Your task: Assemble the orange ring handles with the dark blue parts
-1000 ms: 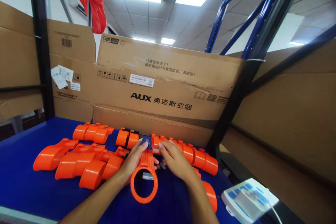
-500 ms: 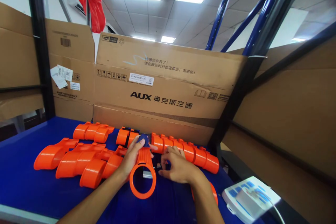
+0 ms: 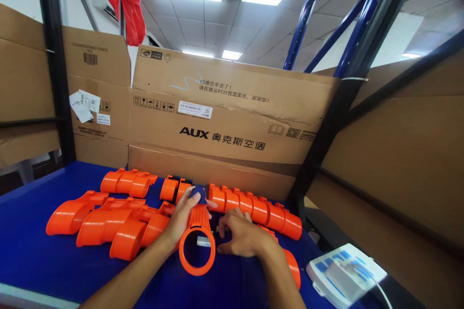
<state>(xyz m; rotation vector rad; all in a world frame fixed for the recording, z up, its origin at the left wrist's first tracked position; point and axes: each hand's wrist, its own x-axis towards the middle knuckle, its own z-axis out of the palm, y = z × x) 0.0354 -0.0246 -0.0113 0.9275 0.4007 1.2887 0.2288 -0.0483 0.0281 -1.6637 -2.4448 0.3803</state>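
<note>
My left hand [image 3: 184, 217] grips an orange plastic part [image 3: 199, 219] with an open ring at its lower end. The thumb presses on a dark blue round piece [image 3: 198, 195] at the part's top. Just right of it, my right hand [image 3: 242, 234] is low over the blue tabletop, fingers bent, thumb apart from them and nothing visible between. A small silvery piece [image 3: 203, 241] shows through and beside the ring. Small bits near the right fingertips are mostly hidden.
Orange parts stand in rows at left [image 3: 105, 222], at back left [image 3: 126, 182] and back right [image 3: 253, 206]. More orange parts [image 3: 293, 268] lie partly behind my right forearm. A white device with blue buttons [image 3: 344, 270] and a cable sits at right. Cardboard [image 3: 224, 125] walls the back.
My right hand has shifted slightly down and left, and more of the orange parts behind it show. My left hand and the orange part stay nearly still.
</note>
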